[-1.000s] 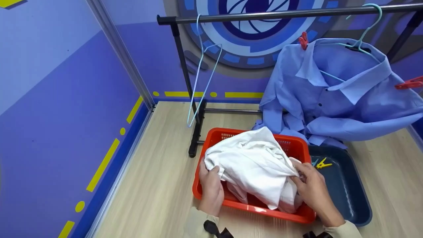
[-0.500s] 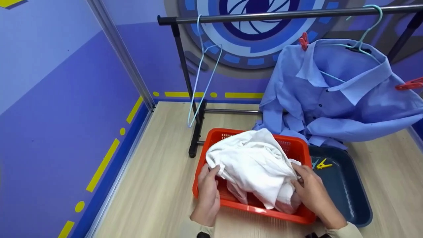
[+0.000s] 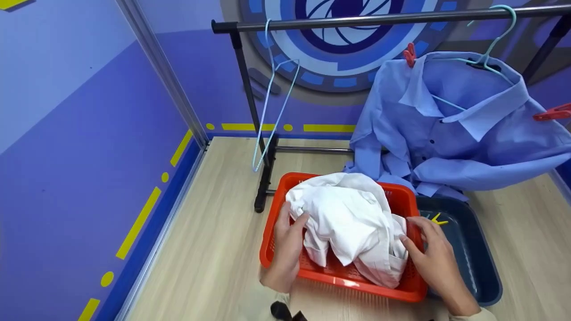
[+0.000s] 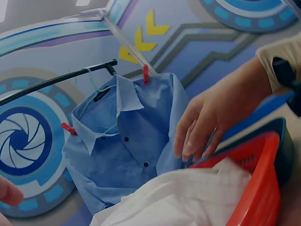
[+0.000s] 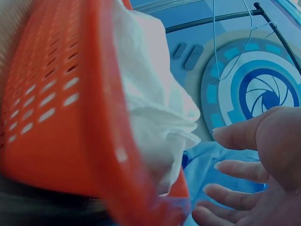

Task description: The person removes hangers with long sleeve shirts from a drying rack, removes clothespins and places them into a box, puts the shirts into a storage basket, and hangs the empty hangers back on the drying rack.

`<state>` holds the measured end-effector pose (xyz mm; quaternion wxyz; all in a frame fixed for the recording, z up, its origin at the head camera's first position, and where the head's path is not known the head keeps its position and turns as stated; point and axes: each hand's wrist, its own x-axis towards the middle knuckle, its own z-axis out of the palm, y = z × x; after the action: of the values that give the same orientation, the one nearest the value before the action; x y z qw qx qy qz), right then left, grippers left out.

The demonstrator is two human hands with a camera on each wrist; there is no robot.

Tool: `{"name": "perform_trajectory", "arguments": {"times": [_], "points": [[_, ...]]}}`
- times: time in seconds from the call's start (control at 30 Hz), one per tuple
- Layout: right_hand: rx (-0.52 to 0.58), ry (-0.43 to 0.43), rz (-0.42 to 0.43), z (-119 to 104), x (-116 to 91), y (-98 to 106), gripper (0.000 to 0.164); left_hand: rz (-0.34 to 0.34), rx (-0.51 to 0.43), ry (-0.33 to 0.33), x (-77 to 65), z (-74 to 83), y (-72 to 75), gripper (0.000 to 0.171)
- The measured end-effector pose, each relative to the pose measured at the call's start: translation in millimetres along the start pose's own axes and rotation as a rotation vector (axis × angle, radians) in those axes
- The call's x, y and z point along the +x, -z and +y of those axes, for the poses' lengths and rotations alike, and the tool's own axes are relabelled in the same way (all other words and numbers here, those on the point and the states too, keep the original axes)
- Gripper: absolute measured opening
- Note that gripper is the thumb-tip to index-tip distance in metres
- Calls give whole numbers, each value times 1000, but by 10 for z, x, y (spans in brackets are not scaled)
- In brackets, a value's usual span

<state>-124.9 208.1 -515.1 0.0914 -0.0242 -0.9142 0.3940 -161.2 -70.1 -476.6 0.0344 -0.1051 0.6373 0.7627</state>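
A crumpled white garment (image 3: 345,218) lies heaped in the red plastic basket (image 3: 352,281). At its left edge is my left hand (image 3: 287,247), thumb and fingers apart; whether the fingertips touch the cloth is hard to tell. My right hand (image 3: 435,254) is over the basket's right rim with fingers spread and nothing in them, and the right wrist view shows this hand (image 5: 263,174) apart from the cloth. Only a fingertip of the left hand (image 4: 8,193) enters the left wrist view.
A blue shirt (image 3: 450,120) hangs from the dark metal rack (image 3: 366,20), with red clothespins (image 3: 409,55) on its shoulders. Left of it hangs a bare light-blue hanger (image 3: 276,102). Beside the basket, a dark tray (image 3: 475,258) holds a yellow clothespin (image 3: 439,219).
Both hands have loosened from the white garment, which has slumped lower into the basket. The right hand has shifted right and spread its fingers; the left has moved slightly up and right.
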Motion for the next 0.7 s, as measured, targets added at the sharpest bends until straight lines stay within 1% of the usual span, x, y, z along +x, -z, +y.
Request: {"name": "perform_trajectory", "arguments": {"times": [0.07,0.17,0.23,0.27,0.33,0.4,0.53,0.57,0.63,0.7], "points": [[-6,-31,-25,29,-12,-2,51,-28,96,-13,77,58,-34,67],[-5,-102,-88,65,-18,-11,66,-81,272,-47,194,159,-96,66],[-1,-160,-141,85,-20,-19,77,-125,419,-120,280,215,-136,64],[6,-188,-167,94,-21,-23,83,-149,494,-141,319,244,-158,63],[22,-230,-207,117,-20,-37,89,-219,656,-214,408,286,-196,60],[43,-268,-242,136,-26,-49,92,-299,835,-274,495,308,-233,58],[84,-275,-249,178,-36,-95,85,-460,1186,-360,652,297,-311,59],[90,-265,-235,189,-43,-111,83,-491,1258,-360,686,284,-332,61],[102,-243,-208,211,-56,-146,78,-554,1365,-349,747,246,-370,68],[108,-222,-176,227,-74,-175,74,-622,1437,-308,794,207,-407,75]]}}
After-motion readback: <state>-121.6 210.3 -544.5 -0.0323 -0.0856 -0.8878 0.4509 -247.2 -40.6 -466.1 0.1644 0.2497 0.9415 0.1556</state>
